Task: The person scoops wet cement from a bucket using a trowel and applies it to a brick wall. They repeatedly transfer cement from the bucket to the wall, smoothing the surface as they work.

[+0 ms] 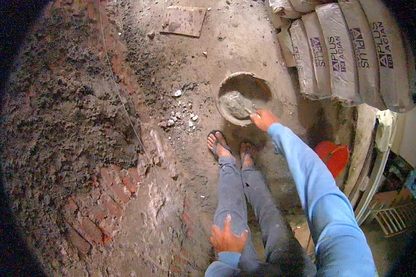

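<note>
My right hand (264,120) grips the handle of a trowel (249,111) at the near right rim of a round bucket (238,75). A heap of wet grey mortar (234,103) covers the blade, over the left part of the bucket's opening. Deeper in the bucket lies brown shadow, so how much it holds I cannot tell. My left hand (229,237) rests on my left leg, its fingers spread and holding nothing.
Stacked grey sacks (339,53) stand at the far right. A red container (332,158) sits beside my right forearm. White rubble (182,117) lies left of the bucket. Rough mortar over brick (69,106) fills the left, crossed by a thin string (125,108). A flat board (184,21) lies far ahead.
</note>
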`<state>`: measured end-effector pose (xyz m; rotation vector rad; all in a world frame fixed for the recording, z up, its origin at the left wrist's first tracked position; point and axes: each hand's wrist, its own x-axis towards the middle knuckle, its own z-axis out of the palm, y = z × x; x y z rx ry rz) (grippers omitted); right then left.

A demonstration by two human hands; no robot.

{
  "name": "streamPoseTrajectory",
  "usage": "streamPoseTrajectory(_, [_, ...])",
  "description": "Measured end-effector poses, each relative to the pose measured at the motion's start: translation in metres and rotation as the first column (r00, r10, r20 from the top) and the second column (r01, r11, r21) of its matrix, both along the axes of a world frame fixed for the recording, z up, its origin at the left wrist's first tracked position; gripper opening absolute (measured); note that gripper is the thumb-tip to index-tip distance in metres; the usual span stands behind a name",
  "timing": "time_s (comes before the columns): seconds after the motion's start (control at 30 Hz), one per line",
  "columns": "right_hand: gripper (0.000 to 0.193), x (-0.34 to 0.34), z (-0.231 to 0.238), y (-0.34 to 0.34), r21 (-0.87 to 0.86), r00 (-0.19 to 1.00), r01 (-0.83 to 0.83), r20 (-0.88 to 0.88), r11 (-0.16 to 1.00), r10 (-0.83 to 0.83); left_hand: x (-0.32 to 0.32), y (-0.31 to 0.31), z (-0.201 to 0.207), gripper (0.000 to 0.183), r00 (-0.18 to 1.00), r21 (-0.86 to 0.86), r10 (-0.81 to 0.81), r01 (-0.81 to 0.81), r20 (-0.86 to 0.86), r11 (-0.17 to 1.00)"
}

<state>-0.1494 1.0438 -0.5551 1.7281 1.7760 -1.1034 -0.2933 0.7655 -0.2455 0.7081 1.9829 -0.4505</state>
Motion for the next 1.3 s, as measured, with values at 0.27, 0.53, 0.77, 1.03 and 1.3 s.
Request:
streamPoseTrajectory(0.27, [0.053, 0.050, 0.004, -0.020, 0.216, 0.979, 0.032, -0.204, 0.976, 0.013, 0.009, -0.012, -0.001, 0.083, 0.984, 0.100, -0.107, 0.122, -0.146, 0.987])
streamPoseTrajectory(0.53, [0.056, 0.029, 0.185, -0.019, 0.122, 0.940, 0.174, -0.316, 0.977, -0.128, 0.009, -0.029, 0.052, 0.095, 0.997, 0.298, 0.063, -0.075, 0.050, 0.952])
streamPoseTrajectory(0.77, [0.039, 0.053, 0.374, -0.015, 0.175, 0.747, 0.167, -0.665, 0.970, -0.009, -0.032, -0.030, 0.178, 0.086, 0.968, 0.538, 0.147, -0.015, -0.205, 0.843])
streamPoseTrajectory(1.03, [0.034, 0.077, 0.533, -0.029, -0.770, 0.035, -0.143, -0.632, 0.622, -0.774, -0.051, -0.061, 0.319, 0.074, 0.913, 0.869, 0.320, 0.070, -0.254, 0.490])
streamPoseTrajectory(1.3, [0.032, 0.070, 0.577, -0.109, -0.810, -0.249, -0.223, -0.491, 0.542, -0.835, -0.082, -0.188, 0.453, 0.051, 0.342, 0.452, 0.303, 0.758, -0.889, 0.470])
